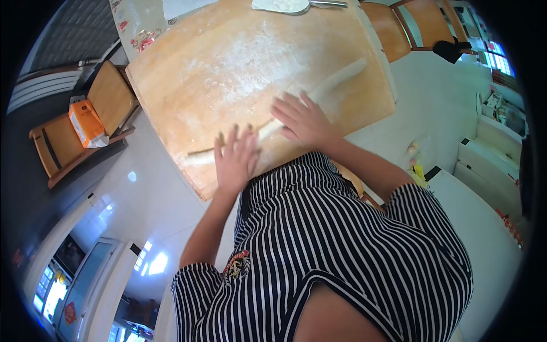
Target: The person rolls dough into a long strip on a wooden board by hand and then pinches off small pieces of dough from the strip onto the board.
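Observation:
A long white dough rope (268, 131) lies slantwise across a floured wooden board (171, 97), from its near left edge toward the right. My left hand (235, 159) lies over the rope near its left end, palm down with fingers spread. Farther along, my right hand (305, 121) rests palm down over the middle, its fingers stretched out. Both hands hide the dough beneath them and are slightly blurred. Beyond my right hand a pale length of dough (342, 74) stretches to the right; whether it is one piece with the rope is hidden.
Loose flour (262, 65) is scattered over the board's middle. At the far edge sits a metal scoop (282, 5) with white flour in it. A wooden chair (108, 94) on the left bears an orange package (87, 122). More wooden chairs (421, 23) stand at the far right.

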Action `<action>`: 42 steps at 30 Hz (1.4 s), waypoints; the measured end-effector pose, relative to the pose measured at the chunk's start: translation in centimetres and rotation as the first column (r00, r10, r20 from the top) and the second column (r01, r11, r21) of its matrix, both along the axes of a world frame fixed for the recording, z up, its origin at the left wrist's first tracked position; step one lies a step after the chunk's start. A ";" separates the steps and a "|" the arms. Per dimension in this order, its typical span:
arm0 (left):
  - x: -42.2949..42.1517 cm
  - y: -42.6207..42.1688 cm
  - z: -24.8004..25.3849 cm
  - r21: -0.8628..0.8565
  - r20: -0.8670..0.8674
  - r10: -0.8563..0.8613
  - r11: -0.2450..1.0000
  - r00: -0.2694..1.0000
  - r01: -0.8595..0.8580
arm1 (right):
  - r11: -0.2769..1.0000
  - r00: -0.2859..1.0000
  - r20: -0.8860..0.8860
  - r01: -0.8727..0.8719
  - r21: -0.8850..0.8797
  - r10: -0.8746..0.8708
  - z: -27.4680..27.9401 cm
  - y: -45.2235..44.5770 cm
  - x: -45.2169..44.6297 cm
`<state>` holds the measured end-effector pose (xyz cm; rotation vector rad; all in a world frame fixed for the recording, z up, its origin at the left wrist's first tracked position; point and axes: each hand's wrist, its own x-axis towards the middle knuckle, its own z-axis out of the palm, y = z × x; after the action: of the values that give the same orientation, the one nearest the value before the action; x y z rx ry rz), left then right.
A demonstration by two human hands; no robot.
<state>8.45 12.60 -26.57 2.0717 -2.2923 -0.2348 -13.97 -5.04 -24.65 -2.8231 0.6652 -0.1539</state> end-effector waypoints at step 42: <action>0.6 5.1 -0.8 0.149 0.040 0.148 0.977 0.988 -0.152 | 1.000 1.000 0.003 -0.006 -0.026 0.006 -2.2 -0.2 -1.8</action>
<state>9.02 17.70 -27.32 2.3221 -2.1826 -0.3869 -15.79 -5.23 -26.87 -2.8487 0.6589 -0.1663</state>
